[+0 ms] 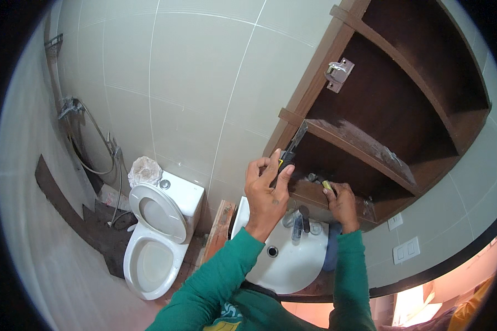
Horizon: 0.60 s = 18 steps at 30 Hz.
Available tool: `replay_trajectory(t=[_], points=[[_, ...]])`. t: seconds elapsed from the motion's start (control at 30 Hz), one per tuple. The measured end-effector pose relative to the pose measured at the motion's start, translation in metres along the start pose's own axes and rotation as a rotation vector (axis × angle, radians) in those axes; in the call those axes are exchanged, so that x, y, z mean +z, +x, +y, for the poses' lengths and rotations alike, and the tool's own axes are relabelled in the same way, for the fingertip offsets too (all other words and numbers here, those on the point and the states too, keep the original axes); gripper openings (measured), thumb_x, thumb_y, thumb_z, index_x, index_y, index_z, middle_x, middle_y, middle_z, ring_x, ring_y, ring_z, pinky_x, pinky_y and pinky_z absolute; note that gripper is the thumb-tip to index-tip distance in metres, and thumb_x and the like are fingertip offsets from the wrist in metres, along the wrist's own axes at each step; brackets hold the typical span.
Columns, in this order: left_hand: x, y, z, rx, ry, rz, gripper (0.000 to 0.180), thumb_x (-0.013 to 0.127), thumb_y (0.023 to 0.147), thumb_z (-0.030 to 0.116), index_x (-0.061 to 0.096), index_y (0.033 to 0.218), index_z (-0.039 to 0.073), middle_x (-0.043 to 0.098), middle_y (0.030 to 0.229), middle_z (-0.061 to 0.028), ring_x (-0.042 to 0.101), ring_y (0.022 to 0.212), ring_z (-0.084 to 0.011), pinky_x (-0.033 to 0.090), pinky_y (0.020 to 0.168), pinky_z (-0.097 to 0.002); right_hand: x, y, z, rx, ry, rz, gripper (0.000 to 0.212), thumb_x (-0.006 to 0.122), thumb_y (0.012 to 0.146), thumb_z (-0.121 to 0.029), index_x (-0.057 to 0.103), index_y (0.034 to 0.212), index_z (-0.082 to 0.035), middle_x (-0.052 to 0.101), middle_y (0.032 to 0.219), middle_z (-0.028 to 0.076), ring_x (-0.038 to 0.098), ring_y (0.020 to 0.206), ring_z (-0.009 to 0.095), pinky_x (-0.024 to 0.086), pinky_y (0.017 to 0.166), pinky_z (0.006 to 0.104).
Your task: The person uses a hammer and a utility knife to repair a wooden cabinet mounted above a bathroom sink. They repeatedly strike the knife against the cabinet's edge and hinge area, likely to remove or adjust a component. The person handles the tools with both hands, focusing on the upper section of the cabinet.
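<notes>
My left hand [266, 190] is closed round a black and yellow utility knife [292, 150]. Its blade is out and points up toward the left edge of a brown wooden cabinet [320, 94]. Lower and to the right, my right hand [343, 205] pinches a small yellow piece [327, 186], perhaps a handle, at the cabinet's bottom compartment. Just beyond it lies a small greyish lump [313, 177], too small to name. Whitish dust covers the shelf [364, 146] above my right hand. A metal hinge [338, 74] is fixed inside the cabinet's left side.
Below my hands is a white washbasin [284, 270] with a dark faucet [304, 215]. A toilet [154, 265] with its lid up stands left, a crumpled whitish bundle [144, 171] on its tank. A shower hose [96, 171] hangs farther left. Wall switches [406, 251] sit at right.
</notes>
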<state>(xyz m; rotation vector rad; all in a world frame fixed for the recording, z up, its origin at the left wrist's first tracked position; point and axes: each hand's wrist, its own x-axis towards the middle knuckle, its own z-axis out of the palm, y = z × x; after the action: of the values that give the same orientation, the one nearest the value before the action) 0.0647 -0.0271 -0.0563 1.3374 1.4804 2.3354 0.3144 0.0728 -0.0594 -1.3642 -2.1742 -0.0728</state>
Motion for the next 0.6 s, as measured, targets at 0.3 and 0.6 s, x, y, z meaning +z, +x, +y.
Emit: replay_trajectory(t=[0.3, 0.6], points=[[-0.002, 0.003, -0.004, 0.066, 0.023, -0.003, 0.039, 0.078, 0.101, 0.018, 0.074, 0.135, 0.0, 0.068, 0.108, -0.0157, 0.066, 0.099, -0.0249, 0.055, 0.087, -0.0358, -0.007, -0.002, -0.011, 0.039, -0.081, -0.036, 0.028, 0.072, 0.1, -0.023, 0.073, 0.117, -0.001, 0.067, 0.109, 0.027, 0.066, 0.106, 0.047, 0.054, 0.092, 0.0543], [-0.007, 0.005, -0.005, 0.063, 0.042, -0.02, 0.038, 0.077, 0.102, 0.021, 0.075, 0.134, 0.001, 0.07, 0.108, -0.0167, 0.069, 0.097, -0.0268, 0.056, 0.086, -0.0374, -0.049, -0.028, -0.06, 0.116, 0.363, 0.034, 0.034, 0.068, 0.106, -0.023, 0.06, 0.13, 0.0, 0.066, 0.109, 0.019, 0.071, 0.091, 0.027, 0.058, 0.067, 0.037]])
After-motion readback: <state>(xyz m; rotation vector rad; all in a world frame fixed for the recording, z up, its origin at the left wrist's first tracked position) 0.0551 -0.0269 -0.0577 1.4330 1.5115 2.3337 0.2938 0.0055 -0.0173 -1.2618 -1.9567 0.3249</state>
